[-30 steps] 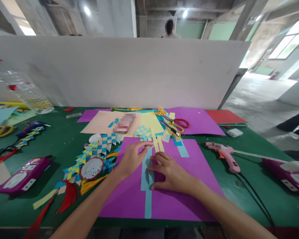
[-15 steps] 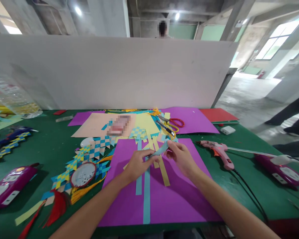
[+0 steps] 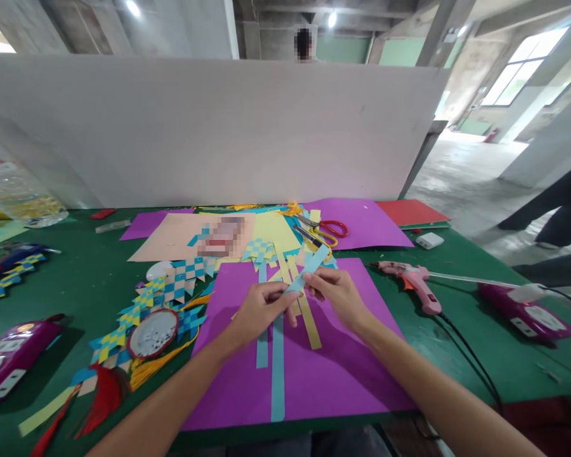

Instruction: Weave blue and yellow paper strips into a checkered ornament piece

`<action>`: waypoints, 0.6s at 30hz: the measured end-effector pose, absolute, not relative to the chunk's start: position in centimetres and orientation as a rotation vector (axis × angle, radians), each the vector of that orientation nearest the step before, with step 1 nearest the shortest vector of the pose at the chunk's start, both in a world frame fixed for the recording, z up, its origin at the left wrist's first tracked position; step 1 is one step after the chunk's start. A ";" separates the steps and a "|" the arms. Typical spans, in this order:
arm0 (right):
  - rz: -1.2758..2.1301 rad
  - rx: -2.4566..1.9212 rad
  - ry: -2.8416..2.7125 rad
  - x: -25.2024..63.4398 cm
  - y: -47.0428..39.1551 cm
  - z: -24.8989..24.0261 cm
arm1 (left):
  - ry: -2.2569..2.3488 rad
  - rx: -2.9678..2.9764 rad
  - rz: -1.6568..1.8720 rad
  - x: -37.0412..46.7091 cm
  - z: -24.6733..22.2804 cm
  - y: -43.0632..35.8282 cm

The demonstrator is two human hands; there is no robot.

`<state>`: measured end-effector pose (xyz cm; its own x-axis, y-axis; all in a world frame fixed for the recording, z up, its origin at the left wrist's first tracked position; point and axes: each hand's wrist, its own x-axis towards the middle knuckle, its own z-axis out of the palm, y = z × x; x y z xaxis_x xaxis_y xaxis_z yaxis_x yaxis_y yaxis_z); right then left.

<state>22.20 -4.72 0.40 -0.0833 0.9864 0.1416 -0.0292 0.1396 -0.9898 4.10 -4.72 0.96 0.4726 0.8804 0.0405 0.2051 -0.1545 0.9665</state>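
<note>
Holding a light-blue paper strip (image 3: 309,271) between both hands above the purple sheet (image 3: 342,374).

The left hand (image 3: 261,308) pinches the strip's lower end between thumb and fingers; the right hand (image 3: 335,293) grips its middle, fingers closed on it, and the free end slants up beyond the right fingertips. Under the fingers, blue strips (image 3: 276,365) and a yellow strip (image 3: 310,324) lie flat on the sheet. A pink glue gun (image 3: 412,284) rests right of the right hand; woven blue-and-yellow pieces (image 3: 171,292) lie left of the left hand.

Bright, even daylight from windows (image 3: 514,76) at right plus ceiling lamps (image 3: 332,19); soft shadows, wide-angle bending at edges, slight blur at margins.
</note>
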 end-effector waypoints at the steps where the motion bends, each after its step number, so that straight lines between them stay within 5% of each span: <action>1: 1.171 -1.042 -1.299 22.4 -4.7 0.5 | 0.954 1.634 0.776 4.1 1.0 -4.7; 18: 0.833 -0.991 -0.910 26.1 -1.8 -0.2 | 0.875 1.577 0.692 3.9 1.2 -4.1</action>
<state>26.12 -1.81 -0.19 0.3850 0.8908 0.2416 -0.1619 0.3229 -0.9325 3.94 -4.07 1.16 0.5484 0.8357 -0.0284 0.1652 -0.0751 0.9834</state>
